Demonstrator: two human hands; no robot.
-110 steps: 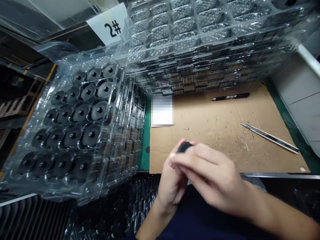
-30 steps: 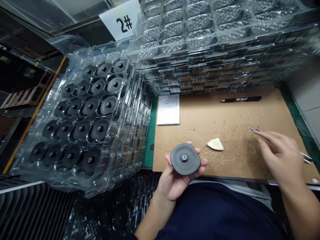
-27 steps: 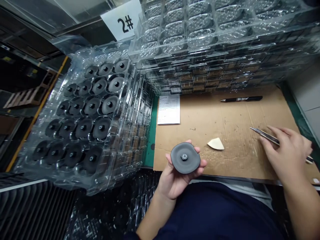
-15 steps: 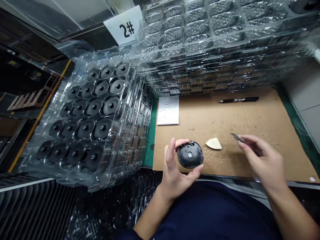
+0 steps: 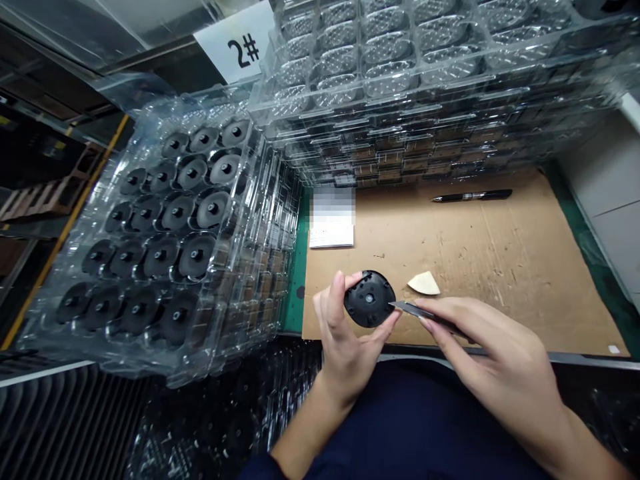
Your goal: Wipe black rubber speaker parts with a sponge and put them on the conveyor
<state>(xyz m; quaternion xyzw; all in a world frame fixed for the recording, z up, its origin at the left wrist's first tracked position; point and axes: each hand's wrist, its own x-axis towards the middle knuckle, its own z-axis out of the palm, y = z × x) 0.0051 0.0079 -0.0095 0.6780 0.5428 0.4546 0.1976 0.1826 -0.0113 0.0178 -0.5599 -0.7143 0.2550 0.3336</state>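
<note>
Between the thumb and fingers of my left hand is a round black plastic part, its face with a central hub and small bumps turned up toward me. My right hand grips a craft knife like a pen. The blade tip meets the right edge of the black part, close to my left thumb; whether it cuts in, I cannot tell. A cream-coloured wedge-shaped piece lies on the cardboard just beyond the knife.
Brown cardboard covers the bench. On it lie a black pen and a paper slip. Stacked clear trays stand along the back. At left, another tray stack holds several black parts. A "2#" sign stands behind.
My right hand has brought the knife leftward to the edge of the black part. My left hand has tilted the part so its face shows more fully.
</note>
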